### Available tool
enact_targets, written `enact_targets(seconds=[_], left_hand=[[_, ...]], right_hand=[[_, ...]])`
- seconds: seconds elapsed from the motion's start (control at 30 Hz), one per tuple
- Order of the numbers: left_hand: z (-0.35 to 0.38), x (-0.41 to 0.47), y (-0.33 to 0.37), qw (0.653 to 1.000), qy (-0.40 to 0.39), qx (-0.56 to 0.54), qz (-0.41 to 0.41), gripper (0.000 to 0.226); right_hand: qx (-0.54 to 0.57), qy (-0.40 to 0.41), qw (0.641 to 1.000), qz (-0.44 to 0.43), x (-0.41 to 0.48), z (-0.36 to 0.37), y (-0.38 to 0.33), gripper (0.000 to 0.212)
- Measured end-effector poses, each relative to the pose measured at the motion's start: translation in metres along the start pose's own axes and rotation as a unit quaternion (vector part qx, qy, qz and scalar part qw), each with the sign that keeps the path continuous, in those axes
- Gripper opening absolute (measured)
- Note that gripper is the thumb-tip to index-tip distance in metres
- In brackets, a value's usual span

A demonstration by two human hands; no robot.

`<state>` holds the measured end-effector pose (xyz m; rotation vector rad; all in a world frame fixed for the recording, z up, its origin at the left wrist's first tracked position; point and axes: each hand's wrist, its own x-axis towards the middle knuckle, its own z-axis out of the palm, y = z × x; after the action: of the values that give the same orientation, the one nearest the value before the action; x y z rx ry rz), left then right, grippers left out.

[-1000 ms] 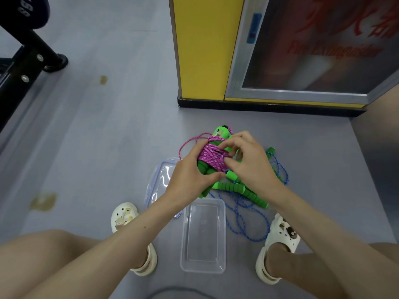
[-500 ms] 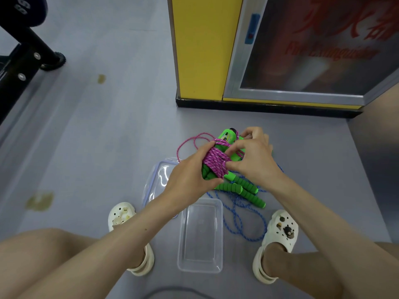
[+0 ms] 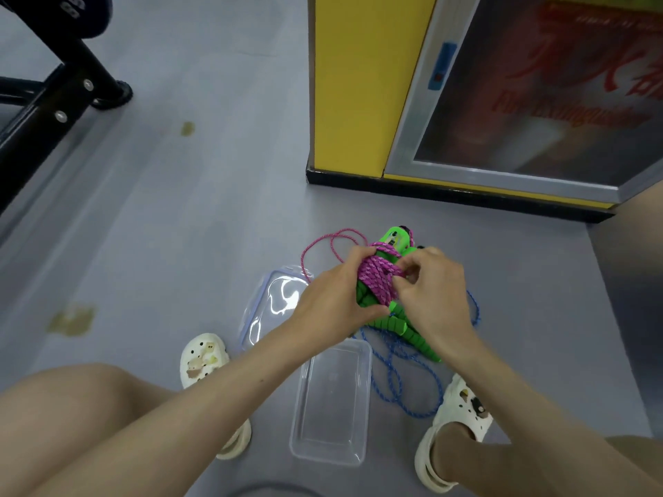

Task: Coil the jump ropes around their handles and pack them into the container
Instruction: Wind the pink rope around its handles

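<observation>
Pink jump rope [image 3: 378, 279] is mostly coiled on the green handles [image 3: 394, 240] just beyond the container [image 3: 332, 403]; your left hand [image 3: 333, 303] grips the bundle, your right hand [image 3: 434, 299] pinches the cord, so pull the loose loop [image 3: 333, 245] taut and wrap it snug

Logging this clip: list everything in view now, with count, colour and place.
pink jump rope: one, pink, green handles, coiled, in both hands
blue jump rope: one, blue, green handles, loose on floor beneath hands
container: one, clear, floor between feet
lid: one, clear, floor left of hands
cabinet: one, yellow, glass door, behind
metal frame: one, black, upper left
clogs: two, white, on feet
left hand: one, grips pink coil
right hand: one, pinches pink rope
</observation>
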<state>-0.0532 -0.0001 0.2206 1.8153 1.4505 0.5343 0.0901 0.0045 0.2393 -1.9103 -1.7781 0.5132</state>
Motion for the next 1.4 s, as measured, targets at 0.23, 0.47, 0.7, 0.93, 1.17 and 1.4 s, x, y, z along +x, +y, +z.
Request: enact_targets(seconds=[0.23, 0.47, 0.7, 0.93, 1.17, 1.4], left_hand=[[-0.004, -0.002, -0.002, 0.996, -0.001, -0.064, -0.056, 0.037], [-0.012, -0.004, -0.004, 0.998, 0.003, -0.009, -0.057, 0.037], [-0.009, -0.006, -0.001, 0.996, 0.024, -0.022, -0.079, 0.032], [-0.012, -0.005, -0.007, 0.992, 0.061, -0.049, -0.100, 0.030], [-0.011, -0.002, -0.006, 0.992, 0.044, -0.074, -0.093, 0.024], [-0.008, -0.002, -0.008, 0.991, 0.039, -0.078, -0.104, 0.024]], right_hand=[[-0.026, -0.017, 0.998, -0.061, -0.006, 0.007, -0.001, 0.011], [-0.039, -0.053, 0.995, -0.076, -0.011, 0.017, -0.001, 0.013], [0.018, -0.051, 0.996, -0.068, -0.013, 0.016, -0.002, 0.007], [0.071, -0.117, 0.988, -0.067, -0.013, 0.012, -0.008, 0.017], [0.052, -0.144, 0.985, -0.074, -0.002, 0.002, -0.007, 0.021], [0.028, -0.162, 0.982, -0.092, -0.005, 0.002, -0.009, 0.025]])
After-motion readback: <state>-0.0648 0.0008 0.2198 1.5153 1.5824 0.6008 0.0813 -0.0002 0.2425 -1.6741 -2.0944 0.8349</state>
